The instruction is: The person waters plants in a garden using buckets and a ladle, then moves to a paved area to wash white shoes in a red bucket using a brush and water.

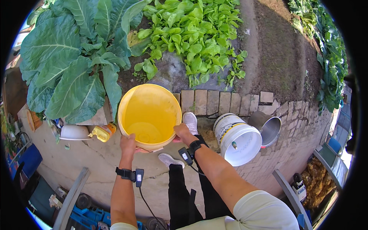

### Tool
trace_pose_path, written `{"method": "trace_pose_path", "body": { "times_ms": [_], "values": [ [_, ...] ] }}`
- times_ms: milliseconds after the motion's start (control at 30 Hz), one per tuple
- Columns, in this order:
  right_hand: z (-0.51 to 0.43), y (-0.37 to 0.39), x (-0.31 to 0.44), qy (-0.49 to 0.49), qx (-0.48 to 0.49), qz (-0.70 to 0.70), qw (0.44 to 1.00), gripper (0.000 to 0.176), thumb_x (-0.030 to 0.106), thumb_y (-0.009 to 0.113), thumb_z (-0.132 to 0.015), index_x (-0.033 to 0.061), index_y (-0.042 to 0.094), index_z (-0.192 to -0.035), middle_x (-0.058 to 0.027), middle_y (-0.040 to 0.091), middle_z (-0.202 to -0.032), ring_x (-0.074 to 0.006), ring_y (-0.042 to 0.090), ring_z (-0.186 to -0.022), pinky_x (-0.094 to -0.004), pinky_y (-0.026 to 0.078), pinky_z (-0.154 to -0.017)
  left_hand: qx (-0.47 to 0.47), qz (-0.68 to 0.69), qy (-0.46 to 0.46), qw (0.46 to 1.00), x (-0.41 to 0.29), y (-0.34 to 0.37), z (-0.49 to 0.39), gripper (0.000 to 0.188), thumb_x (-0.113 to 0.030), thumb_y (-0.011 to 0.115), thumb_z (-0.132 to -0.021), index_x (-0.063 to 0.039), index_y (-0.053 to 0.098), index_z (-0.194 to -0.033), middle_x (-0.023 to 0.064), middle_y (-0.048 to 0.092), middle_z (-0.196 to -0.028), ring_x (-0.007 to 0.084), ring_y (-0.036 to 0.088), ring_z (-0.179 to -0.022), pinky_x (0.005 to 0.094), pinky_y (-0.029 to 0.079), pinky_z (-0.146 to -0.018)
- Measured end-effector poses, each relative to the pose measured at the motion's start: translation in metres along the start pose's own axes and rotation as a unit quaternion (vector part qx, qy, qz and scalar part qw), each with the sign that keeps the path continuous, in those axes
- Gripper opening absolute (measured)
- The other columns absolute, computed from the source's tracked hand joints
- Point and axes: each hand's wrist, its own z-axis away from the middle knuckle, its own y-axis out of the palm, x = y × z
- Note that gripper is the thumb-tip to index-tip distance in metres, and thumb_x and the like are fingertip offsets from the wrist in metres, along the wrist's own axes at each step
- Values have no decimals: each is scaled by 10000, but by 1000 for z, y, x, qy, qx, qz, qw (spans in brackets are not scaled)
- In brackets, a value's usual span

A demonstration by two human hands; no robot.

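A large yellow plastic bucket (pixel 149 113) is tilted so that its inside faces me. My left hand (pixel 128 145) grips its near rim at the lower left, and my right hand (pixel 183 132) grips the rim at the lower right. Most of the fingers of both hands are hidden under the bucket. Whether it holds any clear liquid I cannot tell. Beyond it grow light green leafy plants (pixel 198 40) and a large broad-leaved plant (pixel 69 57). Right of my right hand a white plastic bucket (pixel 241 138) lies tipped beside a grey metal bucket (pixel 266 126).
A brick border (pixel 212 103) edges the garden bed. On the paving at left are a white basin (pixel 74 132) and a yellow plastic jug (pixel 104 132). My shoes (pixel 171 160) stand near the border. Grey metal rails (pixel 73 198) rise at lower left and lower right.
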Motion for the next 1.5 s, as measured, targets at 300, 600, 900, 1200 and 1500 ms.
{"method": "trace_pose_path", "body": {
  "times_ms": [300, 600, 900, 1200, 1500],
  "values": [
    [4, -2, 12, 16, -3, 11, 1000, 325, 128, 533, -834, -7, 564, -1128, -191, 654, -982, -321, 681, -764, -421, 586, -577, -13, 4, 18, 1000, -8, 4, 0, 448, -272, 545, -856, -31, 468, -1226, 150, 611, -1073, 236, 658, -743, 304, 561, -504],
    [15, -12, 25, -8, -23, 145, 989, 383, 237, 515, -852, 7, 547, -1156, -217, 648, -1029, -318, 679, -833, -445, 567, -647, -56, 2, 9, 998, -12, 8, -6, 548, -250, 629, -787, 93, 458, -1179, 267, 591, -1094, 338, 661, -857, 369, 596, -504],
    [55, -10, 22, -418, -190, 448, 767, 478, 306, 605, -844, 8, 524, -1209, -207, 471, -1304, -358, 446, -1213, -498, 393, -959, -54, 0, 18, 998, -12, 9, -11, 547, -253, 626, -786, 89, 468, -1184, 265, 603, -1075, 332, 667, -866, 363, 596, -517],
    [99, 44, 38, -513, 82, 452, 725, 398, 243, 568, -868, -7, 544, -1178, -248, 609, -1048, -386, 595, -969, -436, 462, -875, -55, -24, 24, 998, -27, 13, -5, 570, -263, 622, -781, 101, 467, -1191, 258, 620, -1038, 320, 676, -813, 351, 590, -508],
    [105, 69, 21, -496, 42, 511, 701, 186, 209, 541, -842, 32, 544, -901, -161, 648, -838, -343, 629, -803, -482, 448, -717, -42, -35, 42, 998, -37, 12, -9, 592, -288, 628, -792, 144, 464, -1161, 257, 628, -979, 310, 680, -767, 344, 577, -486]
  ]
}}
